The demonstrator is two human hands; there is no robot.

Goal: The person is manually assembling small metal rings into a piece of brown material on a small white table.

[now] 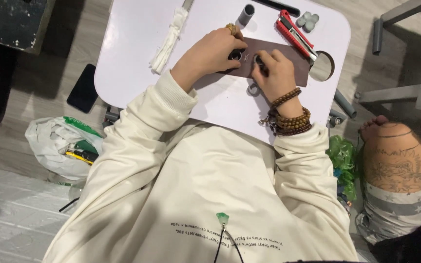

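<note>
From the head view, the left hand (pixel 209 54) pinches a small metal ring (pixel 236 55) on the brown strip (pixel 274 61), mid-tabletop (pixel 132 44). The right hand (pixel 275 73) clenches a dark tool (pixel 260 64) beside it. A red cutter (pixel 294 35) lies near the far edge; bare surface lies to the left.

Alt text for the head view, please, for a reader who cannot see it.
Both hands rest on a brown sheet on a small white table: the left hand and right hand each press a small dark round piece. A red utility knife and a rolled white cloth lie nearby.
</note>
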